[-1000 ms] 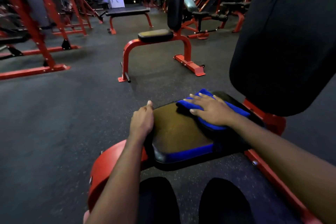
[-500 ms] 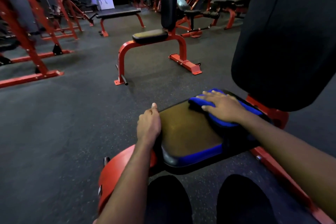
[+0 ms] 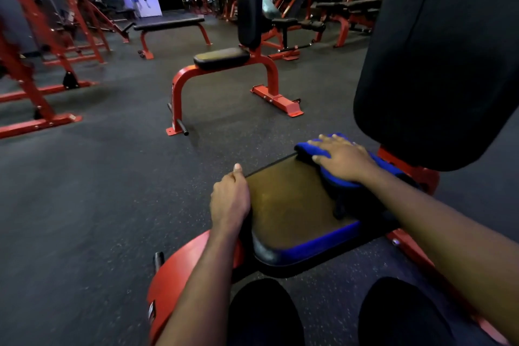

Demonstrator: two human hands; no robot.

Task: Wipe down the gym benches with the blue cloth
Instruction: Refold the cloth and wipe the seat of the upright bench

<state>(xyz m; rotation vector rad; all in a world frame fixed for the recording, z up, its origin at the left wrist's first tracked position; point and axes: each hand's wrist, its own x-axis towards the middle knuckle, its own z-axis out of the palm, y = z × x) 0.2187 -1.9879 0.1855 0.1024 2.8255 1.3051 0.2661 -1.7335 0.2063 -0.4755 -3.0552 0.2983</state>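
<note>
A black bench seat pad point(image 3: 292, 211) on a red frame lies just in front of me, with its tall black backrest point(image 3: 438, 59) rising at the right. The folded blue cloth point(image 3: 309, 149) lies on the seat's far end, close to the backrest. My right hand point(image 3: 341, 159) presses flat on the cloth, fingers spread. My left hand point(image 3: 230, 201) is curled over the seat's left edge, gripping it.
Another red-framed seat bench point(image 3: 224, 59) with an upright pad stands a few steps ahead. A flat bench point(image 3: 168, 24) is farther back left. Red rack frames point(image 3: 42, 36) line the left side and more machines point(image 3: 337, 8) fill the back right. Dark rubber floor surrounds me.
My right hand has slid the blue cloth along the seat toward the backrest end. My left hand has kept its grip on the seat edge.
</note>
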